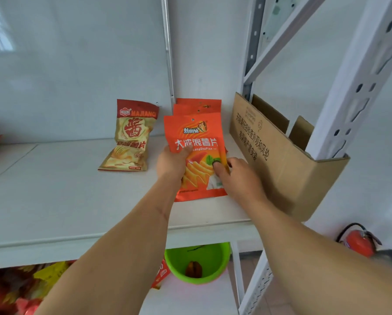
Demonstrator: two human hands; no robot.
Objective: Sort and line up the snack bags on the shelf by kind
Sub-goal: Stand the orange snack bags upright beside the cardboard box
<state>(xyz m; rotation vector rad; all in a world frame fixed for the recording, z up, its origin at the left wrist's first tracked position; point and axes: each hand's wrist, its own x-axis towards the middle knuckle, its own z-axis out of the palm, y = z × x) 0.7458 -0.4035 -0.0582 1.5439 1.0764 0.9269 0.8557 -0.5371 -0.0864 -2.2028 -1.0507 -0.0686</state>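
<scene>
I see a bright orange bag (196,153) in the middle of the frame, with white letters and yellow wavy chips on it. Left of it, a red and gold bag (130,137). On the right, a plain brown box (288,164). Down low, a green bucket (198,261).

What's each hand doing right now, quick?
Left hand: closed on the front orange chip bag, thumb across its face.
Right hand: on the same bag's right edge, thumb pressing its front.
</scene>
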